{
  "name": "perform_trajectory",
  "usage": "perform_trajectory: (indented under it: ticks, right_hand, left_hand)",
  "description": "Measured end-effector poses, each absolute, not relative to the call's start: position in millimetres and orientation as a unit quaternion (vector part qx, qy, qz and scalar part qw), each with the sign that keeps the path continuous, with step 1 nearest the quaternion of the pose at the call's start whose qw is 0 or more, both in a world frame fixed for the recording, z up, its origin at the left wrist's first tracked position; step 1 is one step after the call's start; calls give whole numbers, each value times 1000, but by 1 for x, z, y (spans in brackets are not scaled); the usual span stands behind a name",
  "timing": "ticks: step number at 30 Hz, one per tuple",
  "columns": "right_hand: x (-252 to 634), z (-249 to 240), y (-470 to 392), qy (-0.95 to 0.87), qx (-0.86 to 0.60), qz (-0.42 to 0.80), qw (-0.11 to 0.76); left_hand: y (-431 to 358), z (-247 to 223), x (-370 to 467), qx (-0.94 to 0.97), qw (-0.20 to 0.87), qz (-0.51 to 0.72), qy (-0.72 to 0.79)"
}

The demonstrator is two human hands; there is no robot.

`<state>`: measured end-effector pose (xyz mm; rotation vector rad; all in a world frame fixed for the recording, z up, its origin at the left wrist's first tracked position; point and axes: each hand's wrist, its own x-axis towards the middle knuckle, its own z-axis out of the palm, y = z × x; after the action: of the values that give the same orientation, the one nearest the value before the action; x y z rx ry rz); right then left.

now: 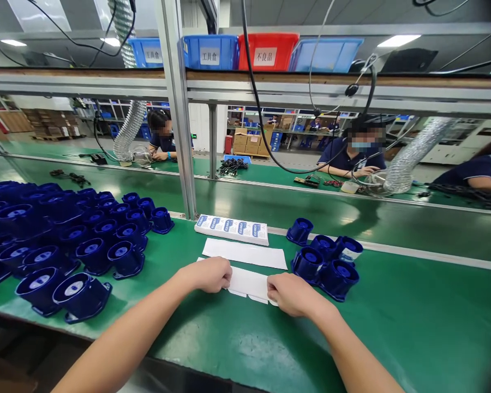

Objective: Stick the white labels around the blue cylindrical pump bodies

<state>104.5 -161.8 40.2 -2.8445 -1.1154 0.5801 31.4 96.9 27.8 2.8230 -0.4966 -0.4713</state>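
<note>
My left hand [208, 274] and my right hand [291, 293] rest on the green bench, each pinching one end of a white paper strip [247, 284] that lies flat between them. Just beyond it lies a second blank white strip [245, 254]. Farther back sits a stack of label sheets with blue printed stickers [232, 229]. Right of my right hand stands a small cluster of dark blue round plastic housings [326, 262]. A large crowd of the same blue housings [65, 240] fills the bench to the left of my left hand.
A metal post [180, 109] rises from the bench behind the labels. A conveyor belt [352, 218] runs across beyond it. Other people sit working on the far side. Blue and red bins [268, 52] stand on the overhead shelf; cables and silver ducts hang down.
</note>
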Motion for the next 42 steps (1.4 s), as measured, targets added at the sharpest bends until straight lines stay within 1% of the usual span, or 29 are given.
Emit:
perform_trajectory:
  ticks: [14,26,30,36,42]
  right_hand:
    - [107,37,-166,-359,-910,204,41]
    - [113,30,-168,-367,-905,211,49]
    - [113,31,-169,-369,-904,210,54]
    - [114,28,-168,-365,-904,213,57]
    - [113,31,-169,-366,-906,207,55]
  left_hand:
    - [124,30,34,958,148,-186,-162]
    - [143,32,38,957,147,-221,-121]
    - [150,39,32,956,132,-241,-107]
    - [145,39,33,966,101,-230,-58]
    - [147,48,29,961,103,-249,-53]
